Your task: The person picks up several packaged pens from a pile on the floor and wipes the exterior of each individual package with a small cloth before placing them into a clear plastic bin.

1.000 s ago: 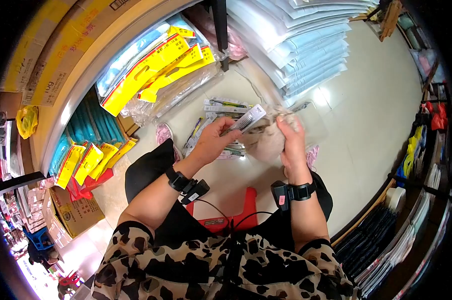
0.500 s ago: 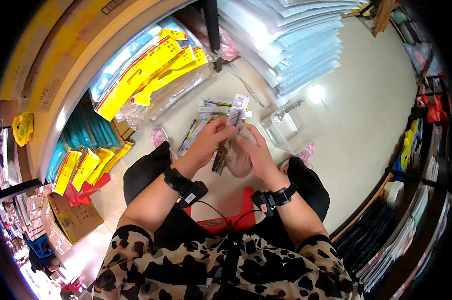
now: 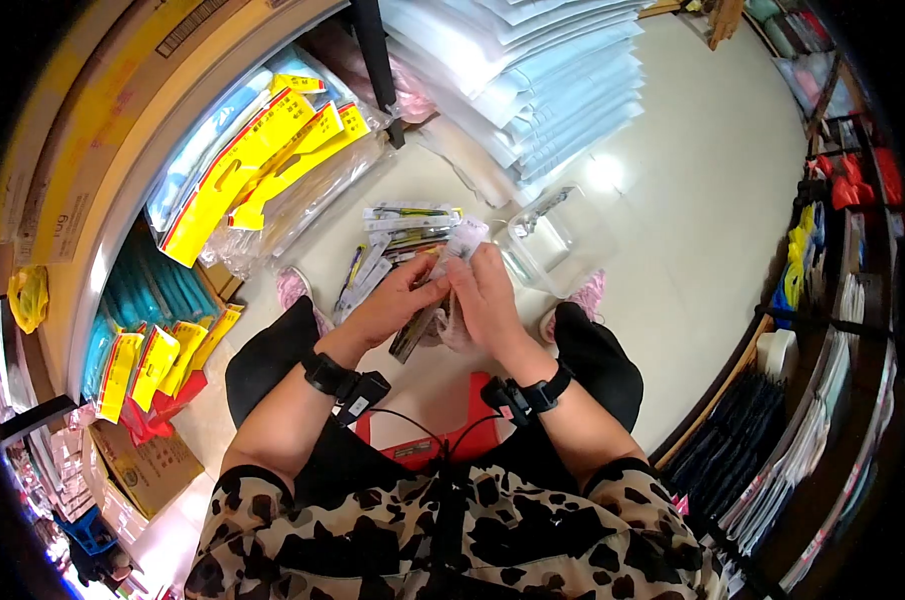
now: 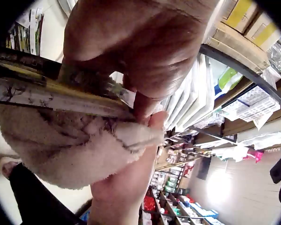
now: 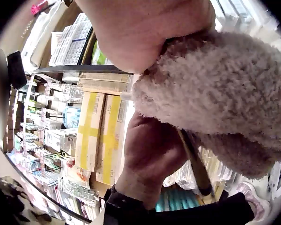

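My left hand (image 3: 388, 300) grips a long, narrow printed packet (image 3: 407, 342), its pale barcoded end pointing up and away. With my right hand (image 3: 488, 305) I hold a fuzzy beige cloth (image 3: 453, 328) against the packet. In the left wrist view the cloth (image 4: 70, 152) lies along the packet's edge (image 4: 47, 96), below my left palm. Bunched cloth (image 5: 215, 86) fills much of the right wrist view and hides most of the packet. Beyond my hands, several similar slim packets (image 3: 413, 225) lie in a loose pile on the floor.
A clear plastic box (image 3: 543, 262) stands on the floor right of the pile. A stack of pale blue packages (image 3: 573, 110) rises beyond. Yellow-topped packages (image 3: 243, 170) fill the left shelf. A red stool (image 3: 478, 395) is below me; dark hangers (image 3: 718, 420) line the right.
The cloth came from over the clear box on the right to the packet, and my right hand moved left with it. The packet swung more upright, then tilted again. The head view shifted slightly.
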Motion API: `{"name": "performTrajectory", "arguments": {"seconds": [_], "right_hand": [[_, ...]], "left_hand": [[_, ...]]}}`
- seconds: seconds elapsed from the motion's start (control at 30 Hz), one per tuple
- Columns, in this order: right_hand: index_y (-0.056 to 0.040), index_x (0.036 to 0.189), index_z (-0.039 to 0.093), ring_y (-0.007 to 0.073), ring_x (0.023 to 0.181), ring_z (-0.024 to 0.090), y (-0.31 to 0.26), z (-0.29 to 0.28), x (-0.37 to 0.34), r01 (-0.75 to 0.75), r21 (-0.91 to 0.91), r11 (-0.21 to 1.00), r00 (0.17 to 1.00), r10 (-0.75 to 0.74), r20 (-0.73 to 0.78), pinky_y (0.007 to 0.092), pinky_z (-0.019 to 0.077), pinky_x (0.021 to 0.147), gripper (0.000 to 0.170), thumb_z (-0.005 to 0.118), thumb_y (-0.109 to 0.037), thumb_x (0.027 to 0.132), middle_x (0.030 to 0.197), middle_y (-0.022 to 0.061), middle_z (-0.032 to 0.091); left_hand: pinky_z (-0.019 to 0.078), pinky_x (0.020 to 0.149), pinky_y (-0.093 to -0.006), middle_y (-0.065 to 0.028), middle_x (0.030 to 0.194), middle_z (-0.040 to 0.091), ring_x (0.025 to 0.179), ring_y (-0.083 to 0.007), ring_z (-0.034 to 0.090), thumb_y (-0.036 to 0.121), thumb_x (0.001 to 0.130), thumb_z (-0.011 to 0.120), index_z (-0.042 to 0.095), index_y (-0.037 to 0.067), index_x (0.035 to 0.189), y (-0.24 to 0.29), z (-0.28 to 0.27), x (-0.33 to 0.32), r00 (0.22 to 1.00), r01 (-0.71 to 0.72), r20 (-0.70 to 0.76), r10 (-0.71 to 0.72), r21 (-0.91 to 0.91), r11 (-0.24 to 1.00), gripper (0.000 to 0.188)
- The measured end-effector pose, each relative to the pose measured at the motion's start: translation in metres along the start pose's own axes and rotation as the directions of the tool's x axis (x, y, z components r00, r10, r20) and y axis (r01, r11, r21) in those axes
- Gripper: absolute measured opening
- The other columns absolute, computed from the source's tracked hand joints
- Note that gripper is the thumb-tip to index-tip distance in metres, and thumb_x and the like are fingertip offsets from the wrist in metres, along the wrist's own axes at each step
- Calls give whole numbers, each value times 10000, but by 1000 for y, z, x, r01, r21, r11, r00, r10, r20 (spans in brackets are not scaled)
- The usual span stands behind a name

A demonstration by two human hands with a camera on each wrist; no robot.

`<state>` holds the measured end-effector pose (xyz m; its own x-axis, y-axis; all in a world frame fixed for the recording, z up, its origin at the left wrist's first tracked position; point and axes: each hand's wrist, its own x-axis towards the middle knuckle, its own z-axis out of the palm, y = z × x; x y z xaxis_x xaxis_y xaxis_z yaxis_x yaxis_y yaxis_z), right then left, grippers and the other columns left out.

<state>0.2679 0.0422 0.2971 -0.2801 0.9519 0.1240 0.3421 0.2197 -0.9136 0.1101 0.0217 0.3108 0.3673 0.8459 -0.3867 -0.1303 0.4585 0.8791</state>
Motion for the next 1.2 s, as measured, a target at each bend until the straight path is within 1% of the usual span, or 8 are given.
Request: {"name": "performTrajectory", "arguments": {"seconds": [0.1, 0.23, 0.33, 0.53, 0.73, 1.0, 1.1, 1.2], "right_hand": [[9, 1115, 504, 241, 817, 522, -3, -15, 6, 20, -33, 999, 998, -18, 58, 311, 421, 776, 322, 552, -211, 885, 969, 114, 504], [-32, 1043, 582, 47, 812, 478, -19, -37, 13, -365, 403, 839, 930, 352, 110, 197, 428, 702, 217, 613, -113, 844, 895, -1, 524], [-56, 970, 600, 48, 801, 478, -20, -46, 12, -418, 484, 768, 908, 334, 254, 197, 399, 730, 142, 588, -152, 866, 844, -28, 540], [-58, 930, 615, 67, 652, 515, -49, -117, 14, -339, 462, 819, 918, 396, -28, 201, 434, 551, 91, 591, -108, 859, 766, -14, 568], [-14, 929, 606, 90, 663, 522, -48, -203, 24, -173, 292, 941, 870, 285, -403, 229, 474, 597, 132, 583, -132, 874, 778, 22, 570], [-21, 845, 645, 84, 573, 490, 106, -186, 59, -241, -302, 922, 935, 137, -327, 235, 417, 541, 72, 595, -57, 808, 611, 41, 567], [-30, 816, 650, 243, 625, 614, 159, -157, 66, -281, -403, 871, 939, 163, -303, 321, 483, 605, 78, 615, -29, 745, 713, 154, 633], [-40, 839, 657, 221, 655, 625, 198, -140, 69, -286, -524, 802, 943, 139, -303, 309, 490, 626, 92, 617, -42, 757, 703, 129, 639]], "left_hand": [[394, 822, -235, -3, 1017, 527, 925, -87, 476, 309, 890, 572, 496, 54, 1149, -3, -2, 1, 1000, -8, -4, 8, -44, 999, 371], [425, 691, -210, 14, 892, 559, 802, -51, 505, 279, 863, 613, 551, 59, 1021, -5, -5, -4, 996, 69, 58, -68, -14, 998, 278], [424, 634, -211, 24, 833, 552, 746, -43, 500, 299, 850, 628, 559, 60, 999, -4, 3, -9, 991, 98, 97, -96, -20, 995, 290], [370, 555, -179, 69, 760, 492, 654, -22, 444, 302, 839, 638, 557, 106, 946, -3, -13, -15, 987, 127, 105, -124, -17, 992, 238], [327, 544, -171, 85, 747, 469, 650, 0, 409, 240, 830, 638, 541, 121, 862, 15, -13, -30, 984, 72, 164, -68, -13, 997, 157], [361, 605, -167, 80, 777, 477, 700, -11, 434, 210, 813, 652, 541, 108, 857, 18, -7, -26, 944, 200, 258, -204, 44, 979, 157], [377, 638, -177, 55, 807, 489, 734, -27, 451, 192, 806, 657, 545, 86, 871, -1, -13, -19, 947, 167, 265, -179, 68, 984, 167], [355, 575, -159, 78, 775, 499, 669, 7, 435, 161, 831, 642, 548, 80, 896, -3, -14, -18, 955, 147, 256, -149, 25, 989, 139]]}}
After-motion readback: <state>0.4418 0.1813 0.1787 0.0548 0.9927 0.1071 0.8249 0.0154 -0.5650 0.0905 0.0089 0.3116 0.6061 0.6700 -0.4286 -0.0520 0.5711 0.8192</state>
